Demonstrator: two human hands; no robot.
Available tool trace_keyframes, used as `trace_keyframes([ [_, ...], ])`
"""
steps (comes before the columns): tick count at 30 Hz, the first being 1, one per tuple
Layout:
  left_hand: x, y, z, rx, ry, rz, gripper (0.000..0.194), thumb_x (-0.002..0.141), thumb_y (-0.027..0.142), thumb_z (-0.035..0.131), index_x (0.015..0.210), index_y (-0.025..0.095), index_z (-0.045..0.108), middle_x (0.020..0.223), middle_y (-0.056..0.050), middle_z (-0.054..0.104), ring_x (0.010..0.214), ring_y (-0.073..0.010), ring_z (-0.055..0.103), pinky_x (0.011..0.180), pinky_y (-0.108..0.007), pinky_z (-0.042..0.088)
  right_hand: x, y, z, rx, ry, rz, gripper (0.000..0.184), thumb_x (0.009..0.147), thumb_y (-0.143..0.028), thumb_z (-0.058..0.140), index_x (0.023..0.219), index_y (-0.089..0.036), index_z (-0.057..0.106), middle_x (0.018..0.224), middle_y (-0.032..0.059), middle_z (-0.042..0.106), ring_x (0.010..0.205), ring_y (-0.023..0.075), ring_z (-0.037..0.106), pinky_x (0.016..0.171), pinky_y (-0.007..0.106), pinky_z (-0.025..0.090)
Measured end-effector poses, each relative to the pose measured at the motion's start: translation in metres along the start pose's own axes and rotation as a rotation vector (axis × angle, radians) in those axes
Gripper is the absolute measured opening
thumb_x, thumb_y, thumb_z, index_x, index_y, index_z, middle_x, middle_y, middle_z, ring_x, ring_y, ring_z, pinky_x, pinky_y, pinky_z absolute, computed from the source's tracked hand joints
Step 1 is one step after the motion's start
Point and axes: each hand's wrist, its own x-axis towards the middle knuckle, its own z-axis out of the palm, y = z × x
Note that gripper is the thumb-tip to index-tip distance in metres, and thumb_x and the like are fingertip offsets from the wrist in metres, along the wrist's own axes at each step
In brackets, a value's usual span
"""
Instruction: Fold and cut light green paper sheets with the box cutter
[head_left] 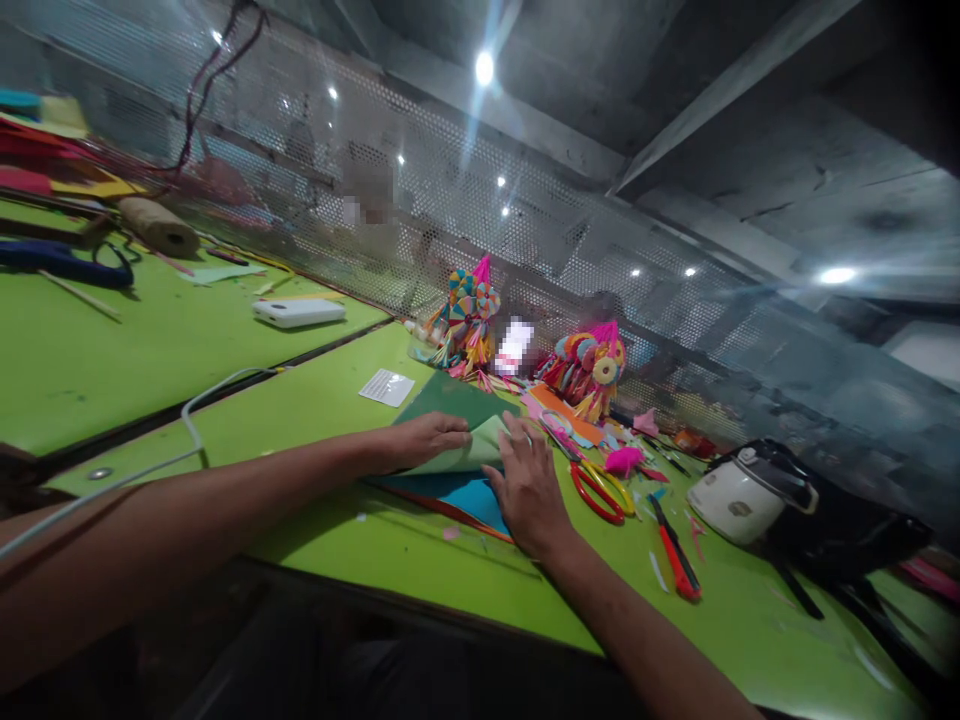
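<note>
Lime-green tabletop (315,395) under ceiling lights — mid-frame, a dark green paper sheet (461,402), its pale flap (450,458) slanting up rightward between left hand (429,440) and right hand (531,488), both touching; whether they're pinching, I can't tell.

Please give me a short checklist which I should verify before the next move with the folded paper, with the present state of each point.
1. Left hand on the pale green flap: ok.
2. Right hand touching the flap's other end: ok.
3. Edges lined up with the blue sheet beneath: not ok, blue shows out on the near side.
4. Red-handled scissors and red cutter off the paper: ok, both lie to the right.
5. Cutter blade drawn in: cannot tell, too small to see.
6. White cable clear of the left forearm: not ok, it crosses the forearm in this view.
</note>
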Motion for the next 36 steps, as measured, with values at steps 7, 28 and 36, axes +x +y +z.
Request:
trace_keyframes([
  [7,-0.005,0.012,0.0,-0.2,-0.039,-0.122,0.032,0.078,0.049,0.054,0.076,0.017,0.053,0.074,0.001,0.048,0.073,-0.0177,0.043,0.068,-0.028,0.036,-0.002,0.015,0.004,0.18,0.036,-0.075,0.036,0.089,-0.026,0.057,0.125,-0.016,0.055,0.132,0.0154,0.054,0.122,0.0287,0.043,0.102,0.053,0.039],
  [28,0.007,0.004,0.016,-0.091,0.236,-0.238,0.023,0.077,0.041,0.042,0.072,0.019,0.046,0.063,0.003,0.043,0.059,-0.0154,0.041,0.054,-0.027,0.032,-0.014,0.014,-0.012,0.385,-0.044,-0.144,0.058,0.076,-0.003,0.054,0.132,-0.017,0.044,0.136,0.0167,0.045,0.127,0.0293,0.038,0.106,0.053,0.035],
  [36,0.002,0.021,0.015,0.104,0.185,-0.093,0.017,0.076,0.035,0.044,0.069,0.02,0.044,0.065,0.002,0.041,0.064,-0.0165,0.04,0.061,-0.029,0.031,-0.008,0.025,-0.011,0.524,0.021,-0.082,0.019,0.08,-0.007,0.055,0.087,-0.021,0.067,0.09,0.007,0.062,0.09,0.0221,0.057,0.084,0.041,0.048],
])
